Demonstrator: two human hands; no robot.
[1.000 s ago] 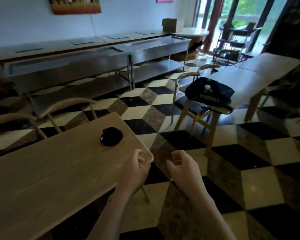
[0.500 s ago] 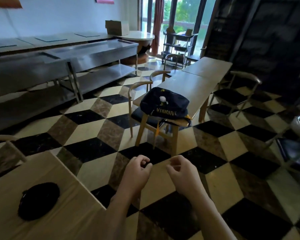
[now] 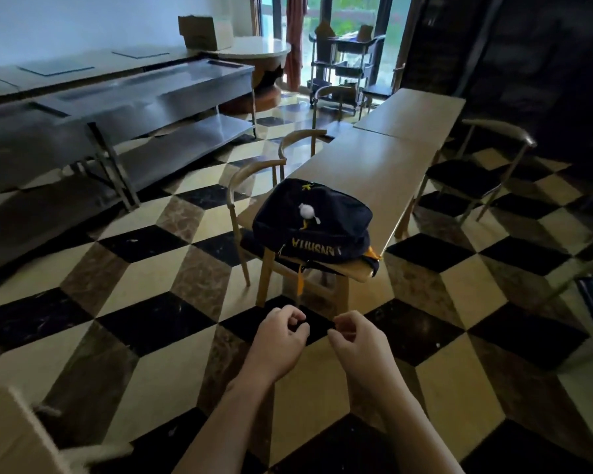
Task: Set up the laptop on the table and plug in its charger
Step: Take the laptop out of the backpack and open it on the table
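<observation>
Your left hand [image 3: 281, 340] and right hand [image 3: 360, 343] hang loosely curled, holding nothing. The dark bag [image 3: 314, 224] sits on the table end [image 3: 384, 165] (laptop presumably inside, can't see it). Soft, probably hefty, so grab it underneath.

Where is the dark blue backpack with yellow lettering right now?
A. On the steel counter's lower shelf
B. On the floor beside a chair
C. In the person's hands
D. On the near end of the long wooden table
D: the dark blue backpack lies on the near end of the long wooden table, beyond both hands, which hold nothing.
</observation>
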